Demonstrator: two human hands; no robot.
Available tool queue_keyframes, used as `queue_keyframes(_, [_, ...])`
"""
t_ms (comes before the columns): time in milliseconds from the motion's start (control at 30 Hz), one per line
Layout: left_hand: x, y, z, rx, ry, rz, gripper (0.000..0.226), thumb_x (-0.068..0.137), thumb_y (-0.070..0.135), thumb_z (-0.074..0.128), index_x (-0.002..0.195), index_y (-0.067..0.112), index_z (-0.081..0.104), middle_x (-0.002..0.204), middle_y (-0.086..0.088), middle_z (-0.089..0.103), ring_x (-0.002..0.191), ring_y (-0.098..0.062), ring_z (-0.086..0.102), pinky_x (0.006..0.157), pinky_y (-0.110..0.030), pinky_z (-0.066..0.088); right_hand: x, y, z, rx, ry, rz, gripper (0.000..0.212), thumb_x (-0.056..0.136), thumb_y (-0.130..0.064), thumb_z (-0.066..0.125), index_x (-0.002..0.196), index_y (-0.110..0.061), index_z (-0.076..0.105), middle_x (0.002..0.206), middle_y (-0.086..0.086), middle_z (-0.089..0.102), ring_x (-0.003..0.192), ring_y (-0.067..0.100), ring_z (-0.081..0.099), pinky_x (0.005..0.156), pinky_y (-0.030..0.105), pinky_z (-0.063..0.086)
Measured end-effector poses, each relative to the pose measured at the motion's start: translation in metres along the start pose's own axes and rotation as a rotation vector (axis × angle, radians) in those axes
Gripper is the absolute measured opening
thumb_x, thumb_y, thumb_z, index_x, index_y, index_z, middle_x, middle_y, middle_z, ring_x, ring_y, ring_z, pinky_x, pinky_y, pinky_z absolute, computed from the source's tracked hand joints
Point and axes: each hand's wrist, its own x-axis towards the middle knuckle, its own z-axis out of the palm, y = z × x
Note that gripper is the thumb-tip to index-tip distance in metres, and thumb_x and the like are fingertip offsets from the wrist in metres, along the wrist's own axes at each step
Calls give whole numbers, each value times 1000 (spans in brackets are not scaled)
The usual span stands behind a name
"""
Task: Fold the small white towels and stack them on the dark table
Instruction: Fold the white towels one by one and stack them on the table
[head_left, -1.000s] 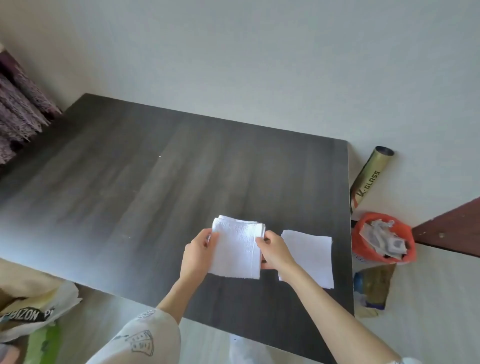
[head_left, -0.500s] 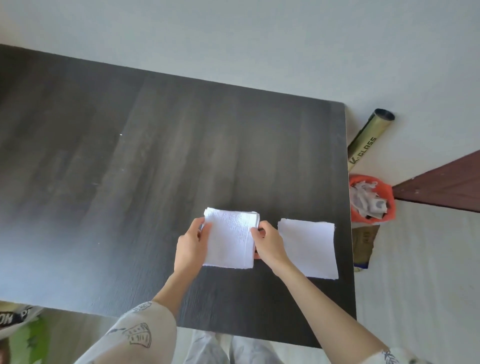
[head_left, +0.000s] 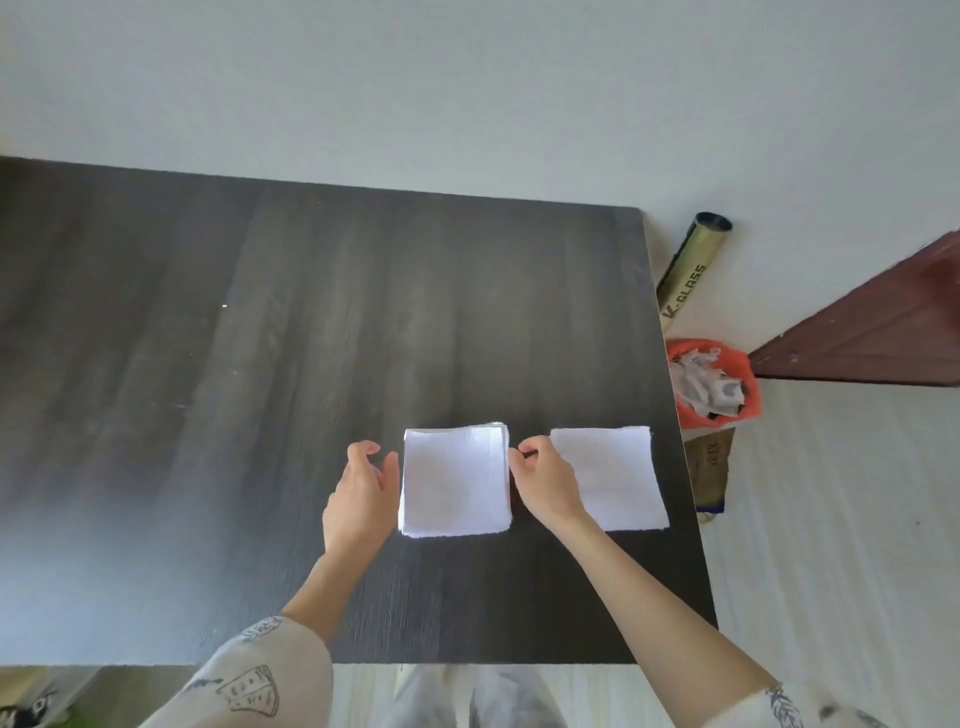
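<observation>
Dark tabletop (head_left: 260, 415) against white wall (head_left: 467, 78). Both grips now off folded towel stack (head_left: 454, 480): left hand (head_left: 361, 493) open, right hand (head_left: 545, 480) loosely curled, empty.

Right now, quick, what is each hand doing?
Left hand: open, fingers relaxed, beside the folded white towel, holding nothing.
Right hand: fingers curled at the towel's right edge; a grip cannot be told.
</observation>
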Motion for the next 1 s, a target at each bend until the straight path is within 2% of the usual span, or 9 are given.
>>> queue_keyframes(100, [-5,30,-14,7,9,197,30,96,29,38,124,19,39,99,5,54,81,-24,51,73,-34,37,-23,9,-22,71,48,16,31,97,-30,43,123,-13,47,104,0,56,103,21,58,89,35,48])
queue_keyframes(267, [-42,99,1,26,-217,555,26,96,22,40,121,21,46,102,4,56,81,-19,54,76,-32,43,-78,52,-79,256,216,61,33,96,-35,45,124,-18,47,122,2,55,103,20,60,85,28,52])
queue_keyframes(367, [-85,143,35,66,-372,726,26,96,21,40,121,20,49,95,5,55,78,-14,54,75,-26,42,-123,95,-126,348,358,94,28,96,-34,45,118,-19,49,109,0,59,85,13,62,85,33,53])
queue_keyframes(433, [-121,172,63,92,-467,845,25,96,20,40,119,19,50,87,6,54,73,-8,53,70,-14,39,-158,129,-159,438,445,137,26,96,-33,45,116,-17,51,105,1,60,74,10,61,78,31,52])
queue_keyframes(500, [-162,199,94,128,-590,930,24,97,19,40,119,17,50,82,7,53,73,-6,52,67,-8,37,-197,170,-189,510,544,176,22,96,-31,46,113,-18,51,102,2,59,74,12,61,73,29,49])
queue_keyframes(600, [-232,238,145,230,-719,1099,29,97,21,41,124,16,47,89,3,57,80,-13,54,76,-22,40,-258,235,-225,609,717,216,13,95,-28,48,105,-21,51,100,6,62,75,17,62,72,32,49])
queue_keyframes(733, [-357,286,224,250,-853,1299,26,96,16,44,122,13,49,79,1,56,65,-9,52,67,-24,38,-345,327,-274,723,887,278,9,96,-20,49,104,-18,52,89,5,60,68,15,58,62,26,46])
queue_keyframes(833, [-457,314,284,187,-964,1422,21,93,19,47,114,19,51,84,0,55,63,-7,52,70,-23,38,-410,397,-314,765,1001,309,10,96,-22,48,104,-18,53,88,3,61,70,15,59,62,24,46])
queue_keyframes(1000, [-599,345,368,182,-1129,1464,20,95,16,46,111,24,53,93,0,60,76,-16,61,73,-24,47,-507,503,-375,797,1170,377,14,96,-23,47,107,-16,54,90,4,63,71,15,60,66,26,48])
